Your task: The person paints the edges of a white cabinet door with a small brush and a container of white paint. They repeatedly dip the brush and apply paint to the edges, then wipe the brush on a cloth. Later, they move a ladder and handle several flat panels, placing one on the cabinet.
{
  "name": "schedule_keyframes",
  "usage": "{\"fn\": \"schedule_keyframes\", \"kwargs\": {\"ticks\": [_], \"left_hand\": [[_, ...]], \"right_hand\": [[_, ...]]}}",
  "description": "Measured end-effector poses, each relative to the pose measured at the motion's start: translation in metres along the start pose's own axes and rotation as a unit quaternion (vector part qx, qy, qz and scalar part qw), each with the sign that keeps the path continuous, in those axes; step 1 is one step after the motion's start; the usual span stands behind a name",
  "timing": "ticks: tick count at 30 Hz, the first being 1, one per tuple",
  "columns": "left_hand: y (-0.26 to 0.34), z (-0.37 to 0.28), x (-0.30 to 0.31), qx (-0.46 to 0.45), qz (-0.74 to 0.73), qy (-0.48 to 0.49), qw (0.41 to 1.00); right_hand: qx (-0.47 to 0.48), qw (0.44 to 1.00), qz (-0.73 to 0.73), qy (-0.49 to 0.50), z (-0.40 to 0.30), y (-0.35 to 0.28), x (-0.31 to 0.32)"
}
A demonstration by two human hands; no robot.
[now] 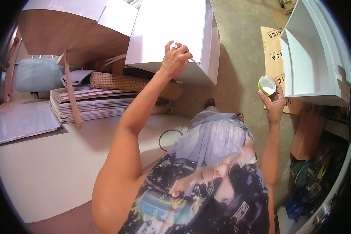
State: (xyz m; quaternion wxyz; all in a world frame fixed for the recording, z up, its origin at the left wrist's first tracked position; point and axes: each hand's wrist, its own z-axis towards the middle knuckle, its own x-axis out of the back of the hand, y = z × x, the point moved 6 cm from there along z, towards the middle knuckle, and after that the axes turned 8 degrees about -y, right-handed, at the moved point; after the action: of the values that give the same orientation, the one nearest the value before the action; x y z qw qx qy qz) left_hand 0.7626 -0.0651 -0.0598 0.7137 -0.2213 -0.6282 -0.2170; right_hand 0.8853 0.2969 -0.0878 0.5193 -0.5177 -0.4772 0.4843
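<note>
My left hand (176, 60) is on the top of a white cabinet (169, 26), close to its front edge. Its fingers are closed on a thin, pale tool (195, 61), perhaps a small brush, whose tip is at the cabinet's edge; most of it is hidden by the fingers. Something shiny, perhaps a ring, shows at the fingers. Off to the right, my right hand (273, 102) holds a small green-and-white cup (266, 85) tilted so that its opening and white inside show. White matter lies in the cup.
An open white cabinet (307, 64) stands at right on printed plywood (272, 55). Stacked boards (90, 105), a roll of woven cane webbing (120, 82) and a wooden strip (71, 93) are at left. A whiteboard (23, 121) lies beyond a large pale panel (61, 169). Blue containers (294, 206) sit lower right.
</note>
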Motion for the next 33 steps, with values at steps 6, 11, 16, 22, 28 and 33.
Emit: {"fn": "schedule_keyframes", "kwargs": {"ticks": [6,11,16,22,28,33], "left_hand": [[-0.015,0.001,-0.002,0.009,0.02,-0.012,1.0],[-0.006,0.01,-0.011,-0.004,0.029,-0.033,0.999],[-0.023,0.003,-0.008,-0.01,0.074,-0.014,0.997],[-0.067,-0.025,0.011,0.039,0.108,-0.04,0.993],[-0.029,-0.007,0.002,-0.007,0.033,-0.047,0.998],[-0.028,0.002,-0.011,-0.012,0.061,-0.086,0.994]], "right_hand": [[0.002,1.0,0.014,0.009,-0.003,0.01,0.002],[0.013,1.0,0.016,0.011,-0.01,0.01,0.0],[0.014,1.0,0.014,0.017,-0.014,0.015,0.006],[0.014,0.999,0.018,0.024,-0.016,0.017,0.009],[0.014,1.0,0.019,0.013,-0.008,0.014,0.002],[0.018,0.999,0.033,0.007,-0.004,0.013,0.0]]}}
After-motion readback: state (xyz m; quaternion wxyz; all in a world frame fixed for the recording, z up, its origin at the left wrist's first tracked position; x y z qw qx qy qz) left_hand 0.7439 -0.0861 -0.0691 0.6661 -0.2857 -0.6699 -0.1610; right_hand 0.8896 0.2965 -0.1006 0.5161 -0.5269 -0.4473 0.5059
